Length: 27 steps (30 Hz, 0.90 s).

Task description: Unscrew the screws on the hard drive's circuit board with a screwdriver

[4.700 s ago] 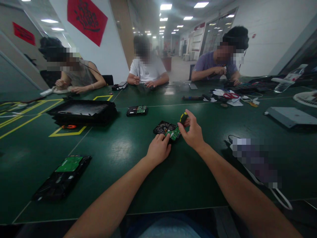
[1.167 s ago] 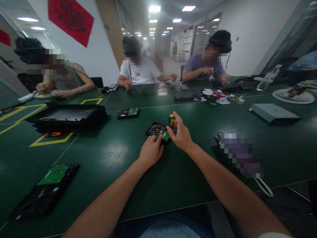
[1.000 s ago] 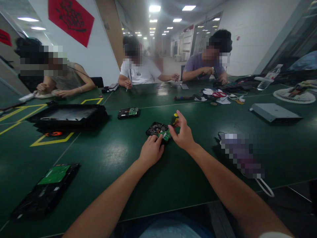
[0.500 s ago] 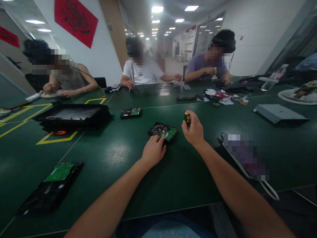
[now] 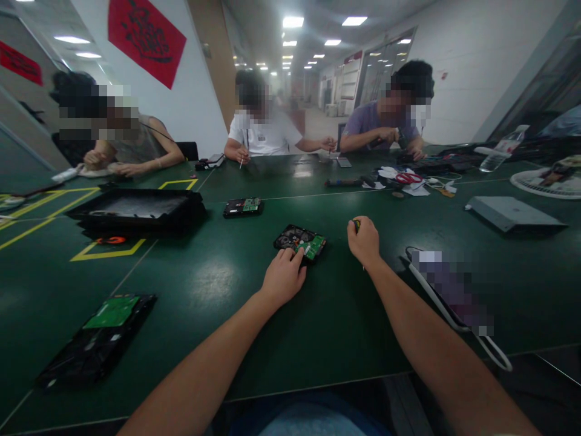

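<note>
A hard drive with a green circuit board lies on the table in front of me. My left hand grips its near edge, fingertips resting on the board and thumb at the near right side. To the right of the drive, my right hand is closed around a small screwdriver with a yellow and black handle. Most of the screwdriver is hidden in the fist; a thin tip shows below the hand, apart from the drive.
Another hard drive lies farther back, and a larger one at front left. Black trays are stacked at left. A phone and a grey metal case lie at right. Several people sit across the green table.
My right hand has moved slightly right and down and turned, so less of the screwdriver handle shows. My left hand stays on the hard drive.
</note>
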{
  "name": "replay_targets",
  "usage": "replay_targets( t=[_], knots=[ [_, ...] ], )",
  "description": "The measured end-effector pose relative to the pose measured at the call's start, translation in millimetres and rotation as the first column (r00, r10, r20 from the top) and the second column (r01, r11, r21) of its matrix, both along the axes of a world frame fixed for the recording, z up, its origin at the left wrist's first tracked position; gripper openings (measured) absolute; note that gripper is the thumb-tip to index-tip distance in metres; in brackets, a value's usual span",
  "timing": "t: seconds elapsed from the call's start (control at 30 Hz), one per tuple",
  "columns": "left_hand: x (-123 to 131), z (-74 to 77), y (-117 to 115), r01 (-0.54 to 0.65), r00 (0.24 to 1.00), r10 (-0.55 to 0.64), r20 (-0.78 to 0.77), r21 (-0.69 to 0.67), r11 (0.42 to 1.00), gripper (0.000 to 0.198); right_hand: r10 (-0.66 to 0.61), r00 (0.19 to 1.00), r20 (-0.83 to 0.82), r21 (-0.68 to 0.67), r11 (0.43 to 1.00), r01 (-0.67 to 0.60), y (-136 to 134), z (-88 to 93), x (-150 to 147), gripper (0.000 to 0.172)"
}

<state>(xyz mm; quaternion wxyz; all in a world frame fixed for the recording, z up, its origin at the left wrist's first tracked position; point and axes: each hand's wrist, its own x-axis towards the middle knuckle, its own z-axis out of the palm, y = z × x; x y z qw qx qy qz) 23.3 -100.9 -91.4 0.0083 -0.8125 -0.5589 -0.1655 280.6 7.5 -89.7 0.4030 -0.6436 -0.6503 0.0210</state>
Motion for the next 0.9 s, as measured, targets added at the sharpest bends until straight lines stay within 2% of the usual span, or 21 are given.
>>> replay_targets(
  t=[0.13,0.2,0.27,0.37,0.47,0.67,0.9],
  knots=[
    [0,-1.4,1,0.006,1.0,-0.006,-0.001,0.007,1.0,0.053,-0.046,0.998,-0.042,-0.101,0.994,0.042,10,-11.4,12,0.034],
    [0,-1.8,1,0.006,1.0,-0.006,-0.003,0.011,1.0,0.054,-0.038,0.999,-0.011,-0.113,0.993,0.036,13,-16.5,16,0.034],
    [1,-1.6,1,0.006,1.0,-0.006,-0.004,0.01,1.0,0.053,0.01,0.998,0.064,-0.149,0.989,0.0,17,-21.9,17,0.037],
    [1,-0.4,1,0.006,1.0,-0.006,-0.005,0.009,1.0,0.053,0.056,0.962,0.268,-0.214,0.977,0.002,25,-30.4,17,0.047],
    [1,1.2,0,0.012,1.0,-0.012,-0.005,0.014,1.0,0.053,0.083,0.948,0.308,-0.253,0.968,-0.003,37,-36.7,19,0.053],
    [1,1.5,0,0.008,1.0,-0.008,-0.002,-0.006,1.0,0.053,0.194,0.913,0.36,-0.349,0.935,-0.061,57,-36.1,30,0.054],
    [1,-0.2,1,0.007,1.0,-0.007,-0.014,-0.004,1.0,0.054,0.183,0.902,0.391,-0.396,0.918,-0.014,67,-34.6,36,0.055]
  ],
)
